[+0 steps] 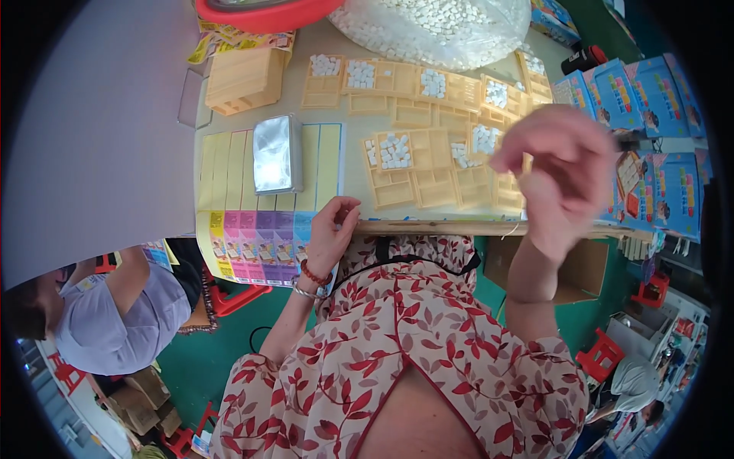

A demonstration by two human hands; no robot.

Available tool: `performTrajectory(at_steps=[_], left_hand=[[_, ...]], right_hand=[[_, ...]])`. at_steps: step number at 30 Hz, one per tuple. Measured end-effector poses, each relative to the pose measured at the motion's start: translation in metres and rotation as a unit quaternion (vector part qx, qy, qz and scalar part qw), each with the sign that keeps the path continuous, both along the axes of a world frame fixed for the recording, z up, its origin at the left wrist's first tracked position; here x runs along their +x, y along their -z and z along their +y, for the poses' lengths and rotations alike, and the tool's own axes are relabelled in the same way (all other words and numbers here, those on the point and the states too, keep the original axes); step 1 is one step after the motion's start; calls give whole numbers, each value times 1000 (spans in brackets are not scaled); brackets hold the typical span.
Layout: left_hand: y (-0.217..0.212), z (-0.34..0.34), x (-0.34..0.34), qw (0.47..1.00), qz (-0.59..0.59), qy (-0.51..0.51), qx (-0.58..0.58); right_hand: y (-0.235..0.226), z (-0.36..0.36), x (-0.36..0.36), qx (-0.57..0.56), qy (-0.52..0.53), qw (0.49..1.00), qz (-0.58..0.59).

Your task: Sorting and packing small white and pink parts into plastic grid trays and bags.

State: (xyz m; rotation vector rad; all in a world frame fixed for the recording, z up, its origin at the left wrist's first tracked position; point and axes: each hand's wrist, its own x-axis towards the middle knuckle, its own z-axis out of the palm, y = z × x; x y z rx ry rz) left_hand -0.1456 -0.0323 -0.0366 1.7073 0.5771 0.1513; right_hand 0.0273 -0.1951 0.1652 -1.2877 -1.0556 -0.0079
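Note:
My left hand (pixel 334 227) rests at the table's front edge with its fingers curled in and the thumb close to the forefinger; what they hold, if anything, is hidden. Over the right end of the trays hangs my right hand (pixel 562 172), bent at the fingers and blurred by motion, so its grip is unclear. Several pale yellow compartment trays (pixel 433 170) lie side by side in front of me. Small white pieces (pixel 395 151) fill one compartment in some of them. A farther row of like trays (pixel 397 67) also has heaps of white pieces.
A large clear bag of white pieces (pixel 428 27) sits at the back, beside a red-rimmed basin (pixel 267 17). Left are stacked trays (pixel 245 79), a silvery wrapped block (pixel 276 155) and a printed label sheet (pixel 321 172). Blue boxes (pixel 677 191) stand right. A co-worker (pixel 126 314) sits left.

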Motion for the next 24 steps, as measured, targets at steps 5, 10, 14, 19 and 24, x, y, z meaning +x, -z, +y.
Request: performTrajectory(at_steps=[5,10,14,19,24], left_hand=[[-9,-9,12,999,-11,37,9],[4,2,-11,998,-15,-57,-15],[5,36,-21,978,-44,-194,65],[-5,105,-15,909,-136,-355,171],[11,153,-20,950,-83,-283,99]], right_hand=[[-40,-8,10,-8,6,974,-225],[63,10,42,-196,76,975,78],[153,3,26,-373,73,912,157],[154,43,-25,-407,-65,894,174],[156,103,-10,-313,-80,940,112]])
